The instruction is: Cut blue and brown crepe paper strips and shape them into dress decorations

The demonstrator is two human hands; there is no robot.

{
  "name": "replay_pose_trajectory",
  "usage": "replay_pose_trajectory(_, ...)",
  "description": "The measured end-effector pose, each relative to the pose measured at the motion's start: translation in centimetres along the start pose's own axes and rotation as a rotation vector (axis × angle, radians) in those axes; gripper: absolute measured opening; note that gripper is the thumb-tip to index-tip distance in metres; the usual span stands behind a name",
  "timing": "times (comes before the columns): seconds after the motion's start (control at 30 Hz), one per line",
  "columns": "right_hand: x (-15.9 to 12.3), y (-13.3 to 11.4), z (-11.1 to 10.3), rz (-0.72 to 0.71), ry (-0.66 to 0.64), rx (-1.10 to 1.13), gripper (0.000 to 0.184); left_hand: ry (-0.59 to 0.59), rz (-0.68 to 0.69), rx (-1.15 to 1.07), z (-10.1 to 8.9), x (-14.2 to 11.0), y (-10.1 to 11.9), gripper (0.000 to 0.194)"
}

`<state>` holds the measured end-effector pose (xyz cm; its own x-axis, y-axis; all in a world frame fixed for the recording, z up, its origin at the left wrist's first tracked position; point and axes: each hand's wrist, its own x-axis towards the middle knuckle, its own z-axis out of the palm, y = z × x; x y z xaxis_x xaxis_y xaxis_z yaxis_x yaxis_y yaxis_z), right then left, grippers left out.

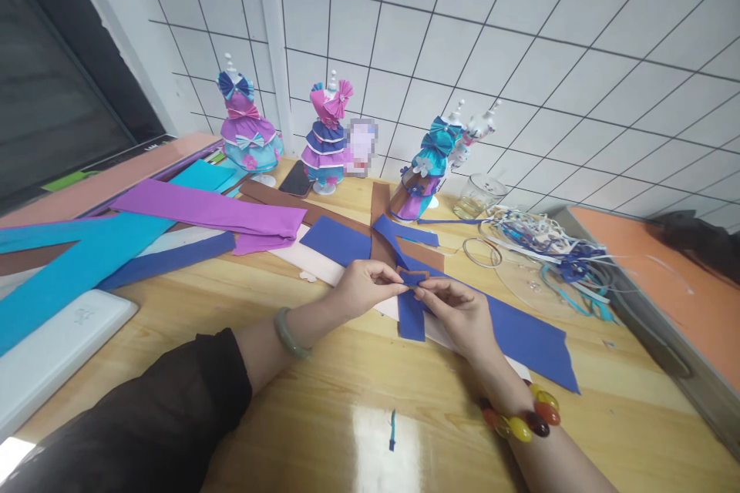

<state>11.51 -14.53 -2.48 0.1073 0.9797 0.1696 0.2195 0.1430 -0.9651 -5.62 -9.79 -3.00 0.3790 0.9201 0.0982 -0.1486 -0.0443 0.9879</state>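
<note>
My left hand point(364, 286) and my right hand point(456, 310) meet above the wooden table point(324, 416), both pinching a small dark blue fabric piece point(412, 308) with a thin brown strip across its top. The blue piece hangs down between my fingers. Under my hands lie larger blue fabric sheets point(520, 339), brown fabric strips point(416, 250) and a pale pink sheet point(312, 262). A green bangle sits on my left wrist, a beaded bracelet on my right.
Three small mannequins in doll dresses point(247, 131) point(327, 140) point(431, 162) stand along the tiled wall. Purple point(208, 209) and teal point(75, 269) fabric lie at left, beside a white device point(52, 347). A glass point(479, 196), a ring point(479, 252) and tangled ribbons point(555, 254) sit at right.
</note>
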Motion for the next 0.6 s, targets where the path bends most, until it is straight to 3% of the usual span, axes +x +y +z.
replay_pose_trajectory(0.23,-0.07,0.12,0.02,-0.036,-0.015,-0.053,0.017,-0.010,0.011,0.104,-0.02,-0.17,0.52,0.021)
replay_pose_trajectory(0.47,-0.17,-0.25,0.25,-0.137,-0.018,-0.189,0.017,-0.080,0.177,0.265,-0.15,-0.28,0.86,0.013)
replay_pose_trajectory(0.6,-0.17,-0.41,0.25,-0.171,-0.015,-0.239,0.013,-0.066,0.157,0.257,-0.13,-0.23,0.71,0.014)
